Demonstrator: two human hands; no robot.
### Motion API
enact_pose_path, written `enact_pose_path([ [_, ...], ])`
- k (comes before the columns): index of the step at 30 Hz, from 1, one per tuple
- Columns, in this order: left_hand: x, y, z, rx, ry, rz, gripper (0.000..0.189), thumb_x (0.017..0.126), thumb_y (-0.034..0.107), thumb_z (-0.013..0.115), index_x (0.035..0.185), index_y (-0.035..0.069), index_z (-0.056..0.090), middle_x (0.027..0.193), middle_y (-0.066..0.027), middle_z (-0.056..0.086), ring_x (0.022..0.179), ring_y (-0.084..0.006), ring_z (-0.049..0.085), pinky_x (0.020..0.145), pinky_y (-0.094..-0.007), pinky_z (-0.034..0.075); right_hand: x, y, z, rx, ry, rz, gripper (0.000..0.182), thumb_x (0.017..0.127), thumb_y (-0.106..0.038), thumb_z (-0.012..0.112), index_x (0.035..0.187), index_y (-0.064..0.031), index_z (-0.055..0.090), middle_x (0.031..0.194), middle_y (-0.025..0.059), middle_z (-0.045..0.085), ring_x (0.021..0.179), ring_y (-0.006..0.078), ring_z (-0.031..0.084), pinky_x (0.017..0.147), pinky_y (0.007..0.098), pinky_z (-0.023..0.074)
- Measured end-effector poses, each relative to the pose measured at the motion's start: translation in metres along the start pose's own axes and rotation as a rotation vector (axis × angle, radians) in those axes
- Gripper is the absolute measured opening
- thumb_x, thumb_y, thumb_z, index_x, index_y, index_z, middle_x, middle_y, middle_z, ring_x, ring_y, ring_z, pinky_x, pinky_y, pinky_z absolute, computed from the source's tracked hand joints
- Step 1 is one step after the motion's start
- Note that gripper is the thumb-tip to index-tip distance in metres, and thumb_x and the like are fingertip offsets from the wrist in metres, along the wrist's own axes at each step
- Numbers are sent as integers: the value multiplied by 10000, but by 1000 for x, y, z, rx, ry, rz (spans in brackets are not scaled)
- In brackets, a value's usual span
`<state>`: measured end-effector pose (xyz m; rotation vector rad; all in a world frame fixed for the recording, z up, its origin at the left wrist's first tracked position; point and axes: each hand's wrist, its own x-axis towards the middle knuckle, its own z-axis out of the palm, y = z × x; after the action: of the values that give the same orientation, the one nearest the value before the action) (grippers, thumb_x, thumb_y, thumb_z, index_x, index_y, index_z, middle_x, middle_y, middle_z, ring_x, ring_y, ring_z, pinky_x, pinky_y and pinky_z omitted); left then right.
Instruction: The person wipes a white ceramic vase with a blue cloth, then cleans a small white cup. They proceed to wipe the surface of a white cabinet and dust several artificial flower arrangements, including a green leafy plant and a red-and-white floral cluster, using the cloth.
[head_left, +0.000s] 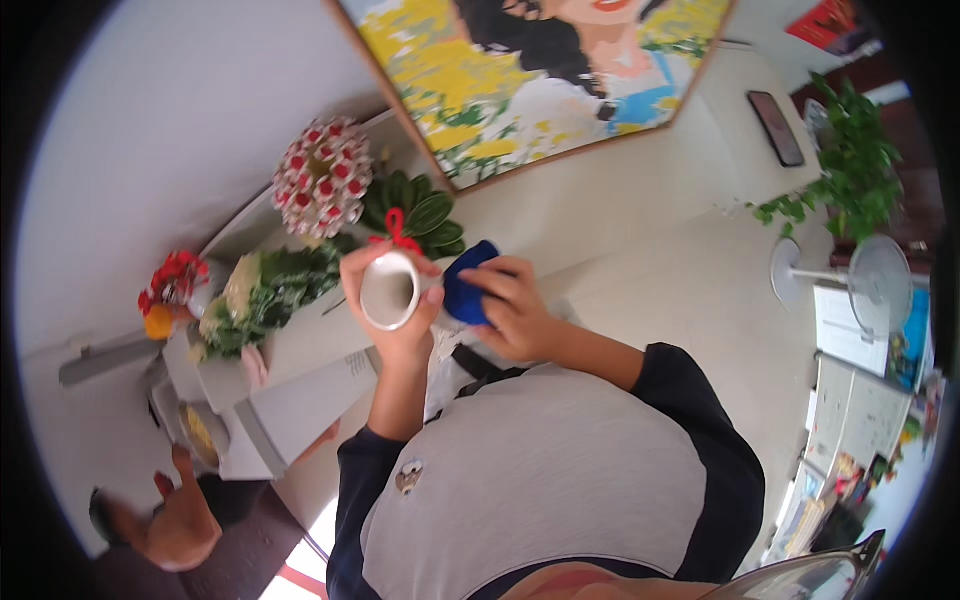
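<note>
My left hand (395, 319) is wrapped around a white ceramic vase (391, 294), its open mouth tilted towards me. The thumb presses on its right side. To its right, my right hand (517, 307) grips a dark blue cloth (466, 294) with bent fingers. The cloth is close against the vase's side; whether it touches is hidden by the fingers. Just beyond both hands are dark green leaves (420, 212) tied with a red ribbon (395, 227).
Artificial flowers (322, 178) and a bouquet (259, 292) stand to the left. A framed painting (525, 90) rises ahead. To the right are a phone (775, 129), a potted plant (862, 161) and a clear pedestal stand (879, 285). Another person (176, 521) is at lower left.
</note>
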<state>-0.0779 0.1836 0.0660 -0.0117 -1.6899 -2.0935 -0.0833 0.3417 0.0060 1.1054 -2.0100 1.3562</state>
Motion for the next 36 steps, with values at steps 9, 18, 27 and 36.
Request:
enact_pose_path([
  [9,-8,-1,-6,-22,-132,1,645,684,150,844,1169,44,433,827,-117,633,817,-234,641,825,-378,521,9,-5,-4,155,-77,151,444,815,-164,694,1180,25,527,1376,190,473,1137,408,448,965,481,406],
  [18,3,-7,-25,-22,-250,4,634,696,123,835,1174,44,427,829,-127,657,806,-203,643,771,-317,497,4,-35,8,46,-55,381,509,820,-141,678,1251,46,484,1440,210,399,1201,420,403,1003,498,380],
  [27,10,-20,-24,-109,-256,-135,620,697,73,833,1175,47,438,855,-123,643,818,-210,643,775,-323,505,-7,-64,15,-191,-54,228,392,632,-5,652,1013,34,566,1442,235,423,1227,463,435,985,554,404],
  [36,9,-25,-13,-138,-292,-179,619,692,3,803,1185,48,430,867,-134,645,829,-213,642,784,-338,518,-13,-57,20,-286,14,249,395,651,-33,723,1012,22,572,1411,242,458,1232,473,450,996,559,418],
])
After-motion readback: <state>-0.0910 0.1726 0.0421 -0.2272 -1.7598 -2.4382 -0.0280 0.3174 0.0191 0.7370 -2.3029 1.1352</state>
